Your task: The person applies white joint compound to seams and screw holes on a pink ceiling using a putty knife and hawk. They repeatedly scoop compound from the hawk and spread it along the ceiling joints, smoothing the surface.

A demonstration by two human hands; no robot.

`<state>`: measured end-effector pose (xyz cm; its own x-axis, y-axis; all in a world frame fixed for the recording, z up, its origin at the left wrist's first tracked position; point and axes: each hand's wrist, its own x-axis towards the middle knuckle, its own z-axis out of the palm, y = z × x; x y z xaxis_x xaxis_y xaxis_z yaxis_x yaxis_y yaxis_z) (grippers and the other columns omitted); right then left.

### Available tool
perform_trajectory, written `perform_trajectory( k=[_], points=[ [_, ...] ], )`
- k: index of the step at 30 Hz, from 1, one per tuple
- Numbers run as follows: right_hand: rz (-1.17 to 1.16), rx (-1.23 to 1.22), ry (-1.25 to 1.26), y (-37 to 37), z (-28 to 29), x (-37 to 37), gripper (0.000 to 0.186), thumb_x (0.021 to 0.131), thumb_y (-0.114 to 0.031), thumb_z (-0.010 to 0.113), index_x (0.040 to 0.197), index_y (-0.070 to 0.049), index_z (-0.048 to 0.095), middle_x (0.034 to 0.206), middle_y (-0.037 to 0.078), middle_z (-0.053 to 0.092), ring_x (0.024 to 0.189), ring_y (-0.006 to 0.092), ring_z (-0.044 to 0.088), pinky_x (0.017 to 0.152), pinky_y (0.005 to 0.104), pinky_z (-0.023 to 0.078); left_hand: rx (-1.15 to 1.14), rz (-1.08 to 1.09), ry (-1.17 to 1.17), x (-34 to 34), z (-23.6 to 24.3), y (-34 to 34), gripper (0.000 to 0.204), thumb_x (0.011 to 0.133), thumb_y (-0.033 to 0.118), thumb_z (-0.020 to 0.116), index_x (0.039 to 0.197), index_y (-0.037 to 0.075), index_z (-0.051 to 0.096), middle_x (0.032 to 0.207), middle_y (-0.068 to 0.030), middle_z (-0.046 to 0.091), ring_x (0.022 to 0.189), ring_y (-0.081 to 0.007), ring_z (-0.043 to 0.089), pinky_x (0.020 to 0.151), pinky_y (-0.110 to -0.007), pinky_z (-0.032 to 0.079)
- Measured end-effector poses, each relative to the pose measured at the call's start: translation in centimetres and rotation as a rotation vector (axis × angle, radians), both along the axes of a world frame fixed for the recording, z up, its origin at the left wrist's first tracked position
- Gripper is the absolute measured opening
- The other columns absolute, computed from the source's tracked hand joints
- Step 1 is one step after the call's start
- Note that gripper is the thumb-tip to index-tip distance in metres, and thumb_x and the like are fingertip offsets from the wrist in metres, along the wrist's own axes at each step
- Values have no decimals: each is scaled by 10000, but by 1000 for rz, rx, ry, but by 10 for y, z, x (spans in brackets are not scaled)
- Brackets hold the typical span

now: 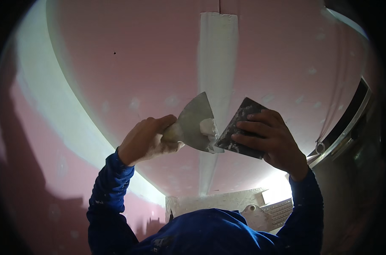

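The fingers (159,123) of the left hand (144,142) are wrapped tightly around the pale, compound-smeared handle of a broad putty knife (195,123), so that hand is closed on the tool. From that grip the metal blade fans out to the right and slightly upward, its long axis running from the handle toward the other hand, and a lump of white joint compound (208,127) is carried on the blade near its right edge.

The right hand (269,138) is spread over a dark, flat scraper blade (239,127), which is pinched between the fingers on top and a thumb that is hidden beneath. The scraper is tilted, its lower left edge meeting the right edge of the putty knife just beside the lump. The compound therefore lies between the two hands, somewhat nearer to the right hand's fingertips.

Beyond the tools, a pink plasterboard ceiling (129,63) is seen, crossed by a filled white seam (216,55) directly behind the blades and by a wider white band (53,106) to the left. Blue sleeves (110,187) are seen below.
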<state>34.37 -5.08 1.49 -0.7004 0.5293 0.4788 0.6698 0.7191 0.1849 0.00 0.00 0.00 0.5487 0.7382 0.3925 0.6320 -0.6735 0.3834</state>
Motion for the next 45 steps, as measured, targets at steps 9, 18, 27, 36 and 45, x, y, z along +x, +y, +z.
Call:
perform_trajectory(
  k=[9, 18, 27, 36, 45],
  points=[
    [-61, 144, -107, -3, 0, -38, 490, 756, -65, 775, 1193, -277, 714, 1298, -39, 626, 1221, 218, 535, 1079, 444, 412, -54, -20, -19, -7, 5, -4, 404, 767, 189, 862, 1069, 31, 644, 878, -178, 742, 774, -332, 743, 733, -391, 605],
    [-75, -46, -276, -8, 37, -39, 458, 818, 53, 679, 1167, -240, 730, 1222, -55, 662, 1230, 202, 557, 1105, 431, 386, -5, 131, -111, -37, 3, 13, 407, 811, 224, 830, 1123, 22, 665, 950, -183, 747, 785, -314, 734, 783, -376, 608],
    [-28, 41, -205, 10, 24, -60, 452, 831, 49, 660, 1178, -236, 718, 1254, -3, 673, 1217, 223, 574, 1090, 455, 415, 134, 210, -83, -39, 16, -1, 390, 835, 206, 797, 1129, -5, 651, 911, -185, 735, 753, -280, 721, 742, -369, 587],
    [-181, -42, 739, 111, 134, -14, 333, 906, -214, 645, 1069, 76, 662, 868, 191, 701, 765, 234, 661, 741, 379, 522, -171, 308, -413, -87, -1, -24, 337, 819, 219, 799, 1046, 12, 662, 868, -90, 695, 759, -150, 610, 734, -337, 539],
    [-387, 507, 684, 207, 157, -91, 325, 913, -157, 588, 1132, 77, 641, 1110, 248, 611, 1074, 387, 605, 912, 495, 518, -557, 394, -506, -95, -103, -58, 401, 831, 236, 821, 1111, 7, 649, 728, -18, 617, 516, -82, 535, 456, -256, 454]
  ],
)
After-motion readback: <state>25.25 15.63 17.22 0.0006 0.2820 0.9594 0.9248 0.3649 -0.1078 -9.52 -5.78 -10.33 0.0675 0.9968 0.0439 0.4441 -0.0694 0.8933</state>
